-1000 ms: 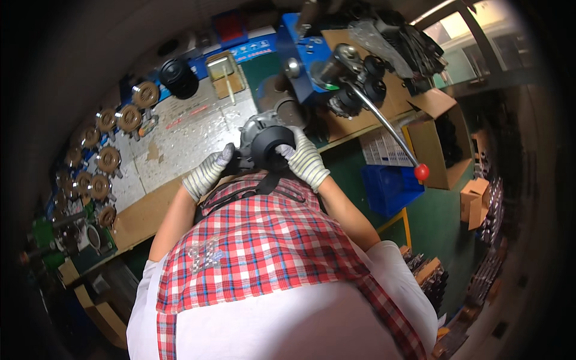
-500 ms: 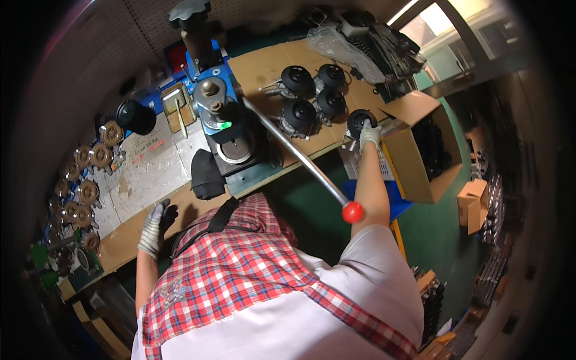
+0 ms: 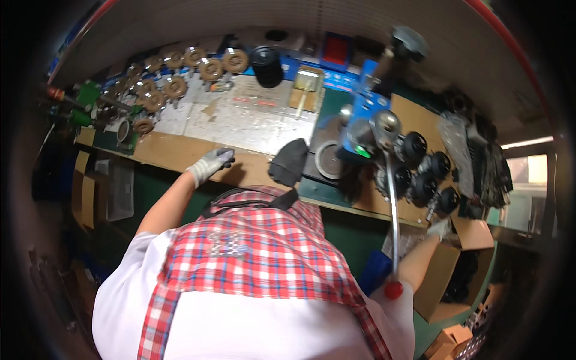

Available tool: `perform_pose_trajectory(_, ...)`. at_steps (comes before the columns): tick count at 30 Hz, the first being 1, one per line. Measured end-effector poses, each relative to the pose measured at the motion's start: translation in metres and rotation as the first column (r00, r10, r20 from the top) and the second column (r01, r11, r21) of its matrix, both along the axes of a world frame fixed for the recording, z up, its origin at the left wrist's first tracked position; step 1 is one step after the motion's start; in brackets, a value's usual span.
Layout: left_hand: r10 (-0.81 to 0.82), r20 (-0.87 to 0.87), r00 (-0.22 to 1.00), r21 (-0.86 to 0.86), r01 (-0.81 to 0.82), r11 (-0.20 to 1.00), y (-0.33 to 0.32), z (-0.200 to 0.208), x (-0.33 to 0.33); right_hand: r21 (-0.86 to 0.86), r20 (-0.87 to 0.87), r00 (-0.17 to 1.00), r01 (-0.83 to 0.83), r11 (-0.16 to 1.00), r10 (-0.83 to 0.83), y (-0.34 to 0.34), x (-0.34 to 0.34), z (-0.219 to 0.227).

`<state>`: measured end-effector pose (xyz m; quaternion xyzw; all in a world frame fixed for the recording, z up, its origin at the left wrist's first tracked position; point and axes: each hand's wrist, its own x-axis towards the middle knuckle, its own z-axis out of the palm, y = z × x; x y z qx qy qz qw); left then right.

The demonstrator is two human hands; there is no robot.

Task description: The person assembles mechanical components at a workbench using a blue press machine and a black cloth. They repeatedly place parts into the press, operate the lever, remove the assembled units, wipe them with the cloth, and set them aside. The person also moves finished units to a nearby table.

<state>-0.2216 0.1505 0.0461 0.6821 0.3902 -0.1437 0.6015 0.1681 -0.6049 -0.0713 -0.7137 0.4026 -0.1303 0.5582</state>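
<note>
My left hand (image 3: 211, 167), in a whitish glove with dark fingertips, is over the cardboard strip at the bench's front edge. Its fingers are loosely bent and hold nothing that I can see. A dark cloth bundle (image 3: 289, 162) lies to the right of it. On the far right, my gloved right hand (image 3: 440, 228) is smeared by motion, just below the nearest of several black-capped metal units (image 3: 446, 200). Whether it touches that unit, I cannot tell. Between my hands stands a blue hand press (image 3: 363, 107) with a long metal lever (image 3: 393, 210) ending in a red ball (image 3: 393, 290).
Brown ring-shaped parts (image 3: 211, 69) crowd the back left, beside a stack of black caps (image 3: 267, 69). A small tray with a brush (image 3: 306, 90) sits behind the bundle. Below my right hand is an open cardboard box (image 3: 437, 282). Plastic wrap (image 3: 454, 144) lies back right.
The view has swung to the left. My right hand, earlier on top of the nearest black-capped unit, is now nearer than that unit, by the box flap. My left hand stays at the bench edge.
</note>
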Motion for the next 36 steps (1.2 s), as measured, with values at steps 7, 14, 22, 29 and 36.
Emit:
perform_pose_trajectory(7, 0.277, -0.050, 0.960, 0.660, -0.176, 0.731, 0.233, -0.089, -0.021, -0.215, -0.463, 0.811, -0.495, 0.842, 0.359, -0.017, -0.213, -0.101)
perform_pose_trajectory(14, 0.653, -0.383, 0.654, 0.875, 0.030, 0.484, 0.382, -0.042, -0.046, 0.275, -0.641, 0.499, -0.561, 0.781, 0.584, 0.147, -0.442, -0.145)
perform_pose_trajectory(22, 0.195, -0.266, 0.944, 0.868, 0.147, 0.474, 0.479, -0.082, -0.170, 0.031, -0.619, 0.148, -0.977, 0.211, 0.771, 0.449, -0.343, 0.025)
perform_pose_trajectory(29, 0.011, 0.195, 0.981, 0.910, -0.185, 0.372, 0.333, -0.084, -0.079, -0.377, -0.346, 0.282, -0.915, 0.143, 0.895, 0.630, -0.169, 0.055)
perform_pose_trajectory(36, 0.057, -0.174, 0.983, 0.891, 0.132, 0.435, 0.222, -0.090, -0.003, -0.565, -0.632, 0.627, -0.775, 0.283, 0.456, 0.708, -0.052, 0.018)
